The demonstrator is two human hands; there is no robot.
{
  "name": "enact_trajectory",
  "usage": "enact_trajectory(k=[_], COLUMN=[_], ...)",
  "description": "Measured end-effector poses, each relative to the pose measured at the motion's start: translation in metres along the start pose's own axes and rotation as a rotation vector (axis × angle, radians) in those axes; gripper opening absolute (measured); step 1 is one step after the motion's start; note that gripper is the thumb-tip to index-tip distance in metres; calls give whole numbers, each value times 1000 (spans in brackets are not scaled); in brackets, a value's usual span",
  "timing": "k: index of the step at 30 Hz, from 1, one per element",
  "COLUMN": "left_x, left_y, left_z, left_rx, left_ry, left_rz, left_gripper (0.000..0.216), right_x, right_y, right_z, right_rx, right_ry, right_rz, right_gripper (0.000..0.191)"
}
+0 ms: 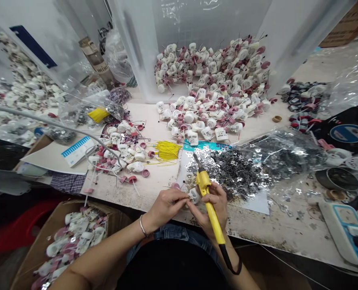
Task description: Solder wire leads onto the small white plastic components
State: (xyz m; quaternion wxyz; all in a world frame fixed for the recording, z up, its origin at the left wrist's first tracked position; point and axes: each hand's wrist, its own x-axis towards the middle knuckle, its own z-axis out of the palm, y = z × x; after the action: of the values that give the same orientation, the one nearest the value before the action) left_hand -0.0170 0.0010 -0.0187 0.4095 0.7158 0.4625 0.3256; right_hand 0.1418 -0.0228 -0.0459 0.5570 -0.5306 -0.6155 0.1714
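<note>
My left hand pinches a small white plastic part near the table's front edge. A pink round cap lies just beyond those fingers. My right hand is closed around a yellow soldering iron, its metal tip pointing up and away from me and its black cord hanging down past the wrist. The right thumb also reaches toward the white part, close to the left fingertips. Beyond the hands spreads a pile of small silver and black metal pieces on white paper.
Yellow wires lie left of the metal pieces. White-and-pink assemblies spill from a translucent bin at the back. More fill a cardboard box at lower left. A grey cable arches across the left side; a power strip lies right.
</note>
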Motion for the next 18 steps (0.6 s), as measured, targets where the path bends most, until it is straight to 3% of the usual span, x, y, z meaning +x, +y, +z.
enact_trajectory(k=[5,11,15,18], left_x=[0,-2,-9,-12], left_y=[4,5,4,1], left_z=[-2,-2,-8,-12], left_rx=[43,-26,152,286], left_ry=[-38,-59,-36,-101], left_rz=[-100,-204,-167,-209], left_gripper=[13,14,11,9], right_x=[-2,0,-3,-12], right_y=[-9,-16,-16,-16], right_z=[6,0,-14,-33], right_rx=[38,81,89,88], right_ry=[47,-9,90,35], right_rz=[16,7,50,-19], right_gripper=[18,14,16,31])
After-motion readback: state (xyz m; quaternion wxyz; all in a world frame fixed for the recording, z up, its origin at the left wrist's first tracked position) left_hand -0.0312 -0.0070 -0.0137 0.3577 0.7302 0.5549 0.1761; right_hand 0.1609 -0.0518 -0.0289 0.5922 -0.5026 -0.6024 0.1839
